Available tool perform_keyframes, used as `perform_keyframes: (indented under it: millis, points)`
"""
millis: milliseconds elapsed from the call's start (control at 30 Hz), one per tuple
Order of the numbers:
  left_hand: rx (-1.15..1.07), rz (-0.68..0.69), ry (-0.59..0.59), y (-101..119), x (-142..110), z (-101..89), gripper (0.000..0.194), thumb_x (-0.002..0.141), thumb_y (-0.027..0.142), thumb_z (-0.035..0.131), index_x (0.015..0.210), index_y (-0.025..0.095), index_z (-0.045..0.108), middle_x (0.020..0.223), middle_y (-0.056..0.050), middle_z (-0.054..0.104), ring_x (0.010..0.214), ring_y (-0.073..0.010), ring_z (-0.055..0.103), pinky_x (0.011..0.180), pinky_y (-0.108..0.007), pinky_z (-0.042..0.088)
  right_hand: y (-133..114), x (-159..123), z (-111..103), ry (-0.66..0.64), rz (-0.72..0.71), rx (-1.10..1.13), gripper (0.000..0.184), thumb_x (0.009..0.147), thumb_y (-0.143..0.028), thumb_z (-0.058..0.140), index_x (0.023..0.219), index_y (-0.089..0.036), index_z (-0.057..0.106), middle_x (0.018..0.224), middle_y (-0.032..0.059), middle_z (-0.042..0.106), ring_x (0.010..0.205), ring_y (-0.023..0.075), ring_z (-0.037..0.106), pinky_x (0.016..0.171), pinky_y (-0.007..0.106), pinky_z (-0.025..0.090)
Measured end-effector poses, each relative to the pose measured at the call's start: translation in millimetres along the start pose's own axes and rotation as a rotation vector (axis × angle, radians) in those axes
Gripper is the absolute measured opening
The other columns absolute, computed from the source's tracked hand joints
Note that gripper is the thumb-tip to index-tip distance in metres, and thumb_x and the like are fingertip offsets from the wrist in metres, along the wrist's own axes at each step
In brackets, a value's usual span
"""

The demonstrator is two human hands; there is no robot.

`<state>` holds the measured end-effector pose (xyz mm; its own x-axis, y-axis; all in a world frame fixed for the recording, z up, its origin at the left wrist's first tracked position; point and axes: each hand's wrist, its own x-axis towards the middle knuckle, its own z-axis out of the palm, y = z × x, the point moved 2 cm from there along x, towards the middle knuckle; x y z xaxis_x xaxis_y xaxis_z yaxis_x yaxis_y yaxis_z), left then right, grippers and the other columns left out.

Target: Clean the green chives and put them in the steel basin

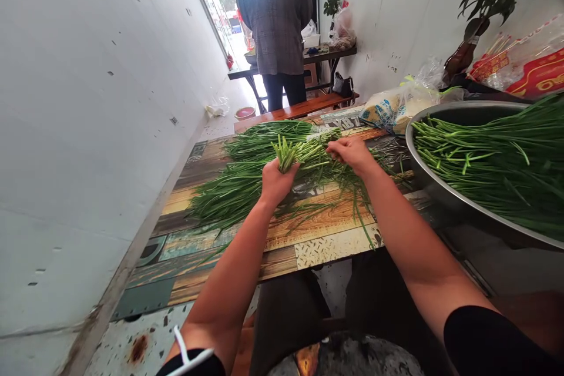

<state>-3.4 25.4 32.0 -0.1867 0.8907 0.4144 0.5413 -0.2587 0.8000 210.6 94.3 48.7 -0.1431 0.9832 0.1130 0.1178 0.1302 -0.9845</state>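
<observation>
My left hand (278, 179) is wrapped round a bunch of garlic chives (286, 151), its pale cut ends sticking up out of the fist and its long leaves trailing left. To its right, my right hand (350, 154) is closed in a pinch at the stem ends of a pile of chives (319, 150); what sits between the fingertips is too small to make out. More chives (268, 134) lie across the table beyond both hands. Loose leaves and trimmings (352, 179) are scattered under my right wrist.
A large metal basin (440, 173) full of chives stands on the right. Plastic bags (392, 108) lie behind it, beside a potted plant (478, 17). The wood-patterned table (251, 241) runs up towards a red bench (299, 108). A person (277, 12) stands at another table (326, 56).
</observation>
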Motion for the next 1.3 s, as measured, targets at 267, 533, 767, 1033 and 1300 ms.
perform_keyframes:
  millis: [267,533,767,1033,1300]
  points:
    - [0.076,0.038,-0.091,6,-2,-0.6,0.024,0.079,0.037,0.062,0.073,0.015,0.069,0.067,-0.001,0.065,0.064,-0.0139,0.055,0.063,-0.025,0.042,-7,-22,43,-0.362,-0.029,0.262,0.035,0.06,-0.04,0.083,0.081,-0.016,0.068,0.053,-0.0051,0.059,0.044,0.0074,0.05,0.041,0.02,0.037]
    - [0.172,0.182,-0.071,12,-4,-2.0,0.024,0.079,0.034,0.062,0.062,0.016,0.062,0.063,0.0,0.061,0.06,-0.0115,0.049,0.063,-0.025,0.04,-2,-4,23,-0.003,-0.002,0.391,0.045,0.059,-0.055,0.082,0.065,-0.017,0.06,0.057,-0.0012,0.061,0.045,0.0076,0.05,0.041,0.02,0.038]
    - [0.032,0.113,0.288,9,-4,-10.2,0.026,0.086,0.04,0.057,0.08,0.017,0.068,0.078,-0.005,0.071,0.074,-0.0156,0.066,0.076,-0.028,0.05,17,8,7,0.14,-0.253,-0.356,0.019,0.08,-0.034,0.067,0.077,-0.017,0.074,0.072,0.0038,0.068,0.067,0.0164,0.058,0.068,0.03,0.047]
    - [0.027,0.125,0.337,8,-5,-7.6,0.027,0.083,0.043,0.063,0.084,0.016,0.065,0.082,-0.005,0.071,0.078,-0.0158,0.067,0.078,-0.028,0.051,31,9,26,0.082,-0.508,-0.737,0.038,0.085,-0.026,0.061,0.121,-0.02,0.069,0.116,0.0135,0.059,0.109,0.0287,0.049,0.101,0.045,0.037]
    - [0.035,0.089,0.335,7,-4,-8.6,0.028,0.082,0.042,0.062,0.08,0.016,0.069,0.073,-0.003,0.069,0.067,-0.0137,0.062,0.069,-0.026,0.049,27,5,36,0.063,-0.513,-0.744,0.018,0.086,-0.024,0.059,0.091,-0.018,0.075,0.113,0.0134,0.059,0.114,0.03,0.042,0.103,0.047,0.035]
